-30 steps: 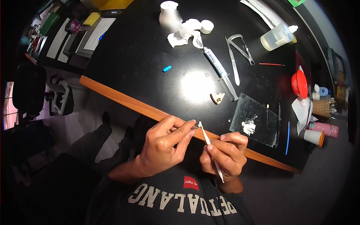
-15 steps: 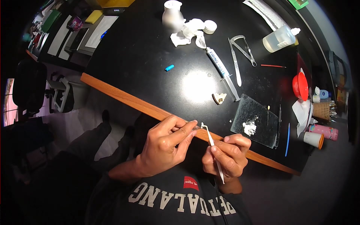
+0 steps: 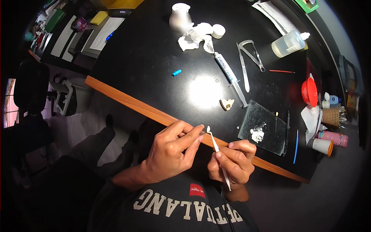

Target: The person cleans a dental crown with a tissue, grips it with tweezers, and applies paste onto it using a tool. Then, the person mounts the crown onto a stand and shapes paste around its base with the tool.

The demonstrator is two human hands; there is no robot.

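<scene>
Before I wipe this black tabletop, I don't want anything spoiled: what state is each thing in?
Left hand: pinching a small item, mostly hidden
Right hand: closed around the slender white tool
Slender white tool: slanted, top end near the small item
FIRING PASTE syringe: lying down, plunger drawn out
White paste: heaped on the glass slab
Tissue: crumpled

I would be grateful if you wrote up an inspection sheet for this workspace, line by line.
Surface: black tabletop with wooden edge; bright glare near the middle.
Job's things: white tool, its tip close to a small white piece, contact unclear; glass slab bearing white material; FIRING PASTE syringe.
Clutter: crumpled tissue, small blue piece, red bowl.
Hands: left hand pinches something too small to identify; right hand holds the white tool.
Cables: black cord over the shirt.
Surroundings: chair and bin off the tabletop.
</scene>
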